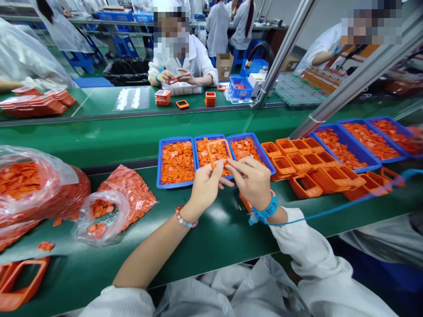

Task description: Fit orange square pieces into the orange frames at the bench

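Above the middle blue tray (201,164), my left hand (207,187) pinches the lower end of an orange rectangular frame (209,152), which is held upright. The fingers of my right hand (253,181) are pressed together at the frame's lower right corner; whether a small piece is between them is too small to tell. Small orange pieces fill the left tray (159,164), the middle one and the right tray (264,158). Another orange frame (245,203) lies on the green table, partly hidden under my right hand.
Stacked orange frames (306,185) stand at the right, with more blue trays (345,147) behind. Plastic bags of orange pieces (134,193) lie at the left. A slanted metal post (307,125) rises at the right. Across the belt, a person handles an orange part. A blue wrist cord trails right.
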